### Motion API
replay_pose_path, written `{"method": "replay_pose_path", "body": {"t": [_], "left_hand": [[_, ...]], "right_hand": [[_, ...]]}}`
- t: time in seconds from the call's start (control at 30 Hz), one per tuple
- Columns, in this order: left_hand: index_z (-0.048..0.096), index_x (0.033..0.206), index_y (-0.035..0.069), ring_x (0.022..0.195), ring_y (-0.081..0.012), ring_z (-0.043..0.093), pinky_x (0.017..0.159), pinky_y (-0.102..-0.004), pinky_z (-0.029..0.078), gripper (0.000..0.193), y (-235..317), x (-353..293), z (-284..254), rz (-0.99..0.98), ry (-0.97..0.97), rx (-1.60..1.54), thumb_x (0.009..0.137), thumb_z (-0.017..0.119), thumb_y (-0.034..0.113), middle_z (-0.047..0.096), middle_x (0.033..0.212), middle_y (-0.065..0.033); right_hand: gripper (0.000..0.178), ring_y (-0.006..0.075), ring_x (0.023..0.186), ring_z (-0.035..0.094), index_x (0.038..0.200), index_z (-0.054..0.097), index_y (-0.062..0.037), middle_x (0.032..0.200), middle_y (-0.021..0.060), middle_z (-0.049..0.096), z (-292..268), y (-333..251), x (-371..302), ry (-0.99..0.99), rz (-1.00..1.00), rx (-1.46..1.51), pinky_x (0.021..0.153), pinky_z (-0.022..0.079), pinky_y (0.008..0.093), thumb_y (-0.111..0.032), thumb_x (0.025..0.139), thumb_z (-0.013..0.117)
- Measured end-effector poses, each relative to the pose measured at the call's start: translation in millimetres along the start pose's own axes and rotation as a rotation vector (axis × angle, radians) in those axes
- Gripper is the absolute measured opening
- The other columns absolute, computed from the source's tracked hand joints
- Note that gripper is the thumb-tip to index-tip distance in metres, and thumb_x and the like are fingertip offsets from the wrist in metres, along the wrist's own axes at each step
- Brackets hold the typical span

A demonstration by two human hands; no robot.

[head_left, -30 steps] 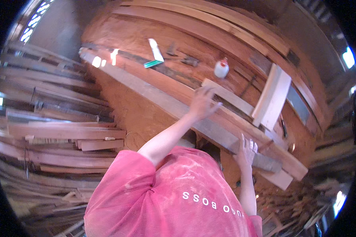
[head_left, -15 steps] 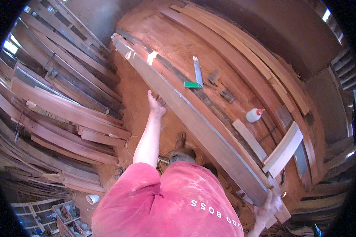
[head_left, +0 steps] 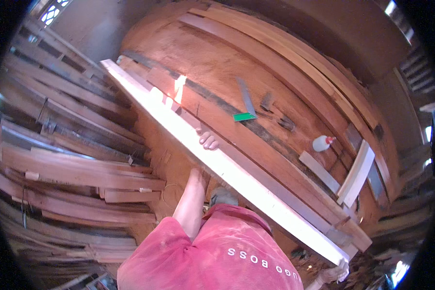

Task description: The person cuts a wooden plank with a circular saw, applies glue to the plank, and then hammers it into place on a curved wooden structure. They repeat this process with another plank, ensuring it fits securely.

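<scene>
A long wooden board (head_left: 261,191) runs diagonally from the far left to the near right, its upturned side bright with glare. My left hand (head_left: 208,140) passes beneath it, and the fingers curl over its far edge near the middle. At the board's near right end, my right hand (head_left: 331,274) is closed around the tip. Beyond the board lies a wide reddish plank (head_left: 256,164) on the bench. A try square (head_left: 244,117) with a green stock and a metal blade rests further back.
A white bottle with a red cap (head_left: 320,143) lies past the plank, near two short wooden pieces (head_left: 356,174). Dark tools (head_left: 285,123) sit beside the square. Long boards (head_left: 285,67) line the bench's far side. Stacked timber (head_left: 82,169) fills the left.
The board has been turned, so a brightly lit side now faces up. My left hand has gone from the near edge to gripping from beneath. My right hand now holds the end.
</scene>
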State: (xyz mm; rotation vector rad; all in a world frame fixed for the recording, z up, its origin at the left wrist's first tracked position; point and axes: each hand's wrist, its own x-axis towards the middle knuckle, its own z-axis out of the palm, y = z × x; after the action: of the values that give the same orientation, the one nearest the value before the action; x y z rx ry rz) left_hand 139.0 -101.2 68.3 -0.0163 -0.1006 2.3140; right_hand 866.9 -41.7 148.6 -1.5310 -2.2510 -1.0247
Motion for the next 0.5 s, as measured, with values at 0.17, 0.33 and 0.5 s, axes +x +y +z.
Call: {"method": "replay_pose_path", "body": {"t": [0.17, 0.33, 0.5], "left_hand": [[0.054, 0.120, 0.005, 0.072, -0.0217, 0.056, 0.070, -0.0361, 0.047, 0.025, 8.1, -3.7, 11.0, -0.144, -0.357, -0.006, 0.110, 0.043, 0.025, 0.051, 0.081, -0.0066], [0.055, 0.116, 0.006, 0.066, -0.0212, 0.054, 0.067, -0.0379, 0.047, 0.029, -81.3, -11.8, 65.4, -0.420, -0.400, 0.154, 0.110, 0.040, 0.030, 0.051, 0.079, -0.0058], [0.054, 0.127, 0.015, 0.071, -0.0193, 0.053, 0.066, -0.0370, 0.047, 0.034, -137.4, -43.9, 49.8, -0.711, -0.398, 0.188, 0.106, 0.048, 0.042, 0.055, 0.087, -0.0026]], "right_hand": [[0.032, 0.0415, 0.117, 0.059, 0.120, 0.065, -0.0002, 0.123, 0.0210, 0.064, -23.9, -61.1, -75.7, -0.327, 0.284, 0.264, 0.100, 0.045, 0.0495, -0.009, 0.090, 0.061], [0.027, 0.0385, 0.114, 0.060, 0.115, 0.065, -0.0015, 0.119, 0.0197, 0.065, -58.2, -110.7, -181.7, -0.410, 0.632, 0.469, 0.101, 0.046, 0.0461, -0.008, 0.089, 0.061], [0.037, 0.0393, 0.116, 0.062, 0.115, 0.067, -0.0128, 0.119, 0.0135, 0.070, -111.0, -139.2, -286.8, -0.492, 0.873, 0.346, 0.106, 0.045, 0.0472, -0.008, 0.079, 0.073]]}}
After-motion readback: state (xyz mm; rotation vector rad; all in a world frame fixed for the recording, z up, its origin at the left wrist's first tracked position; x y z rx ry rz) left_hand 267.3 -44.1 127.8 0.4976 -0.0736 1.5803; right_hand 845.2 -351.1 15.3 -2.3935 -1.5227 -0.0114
